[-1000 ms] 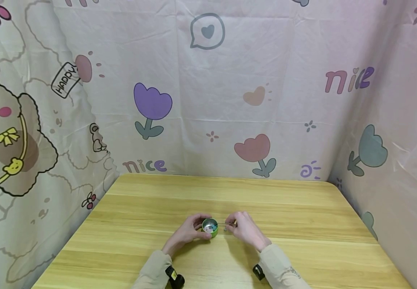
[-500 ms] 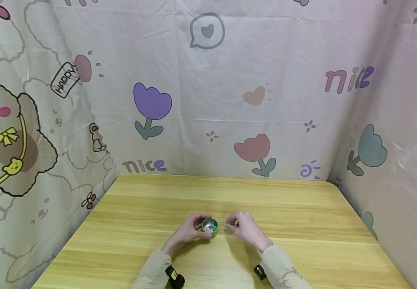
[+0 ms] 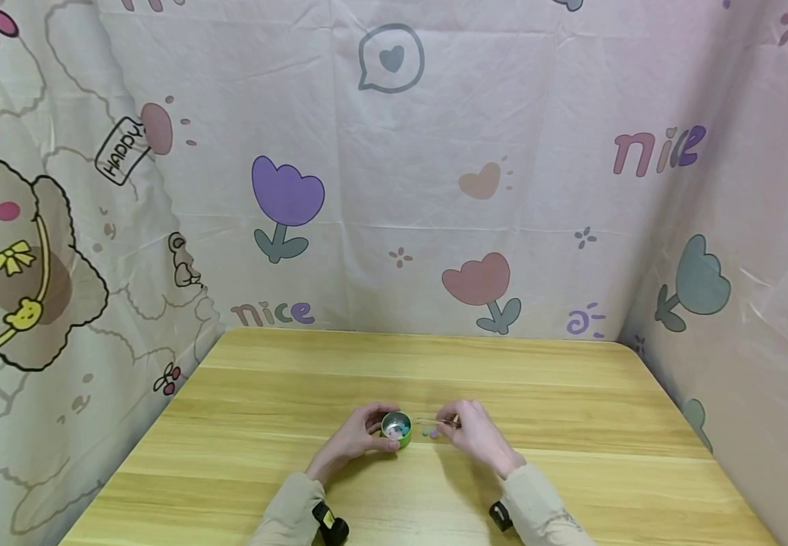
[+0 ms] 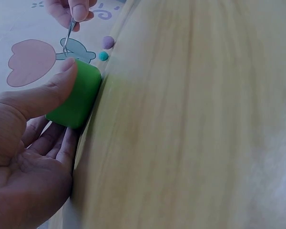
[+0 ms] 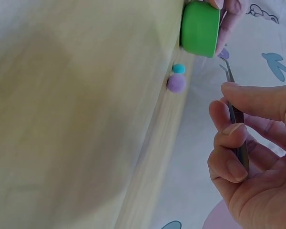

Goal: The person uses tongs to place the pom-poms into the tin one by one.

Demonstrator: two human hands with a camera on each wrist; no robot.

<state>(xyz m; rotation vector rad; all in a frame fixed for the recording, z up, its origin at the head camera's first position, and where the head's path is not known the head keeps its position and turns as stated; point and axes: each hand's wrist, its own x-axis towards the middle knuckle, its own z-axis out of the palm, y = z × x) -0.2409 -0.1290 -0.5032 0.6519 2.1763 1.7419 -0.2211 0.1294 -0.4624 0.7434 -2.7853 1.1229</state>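
My left hand grips a small round green container standing on the table, thumb on the near side and fingers behind. Inside its silvery interior lie small pale, pinkish and blue-teal pieces, too small to tell apart. To the right, my right hand pinches dark, bent-tipped tweezers between thumb and fingers. Their tips point at the container, slightly apart, with nothing visible between them. A teal pom-pom and a larger purple pom-pom lie side by side on the table, between the container and my right hand.
The light wooden table extends around both hands. Behind it and along both sides hangs a printed cloth. A dark device is strapped at the left sleeve, and another at the right.
My right hand and the tweezers have drawn a little to the right, away from the container. The purple pom-pom has come into view beside the teal one. My left hand stays put.
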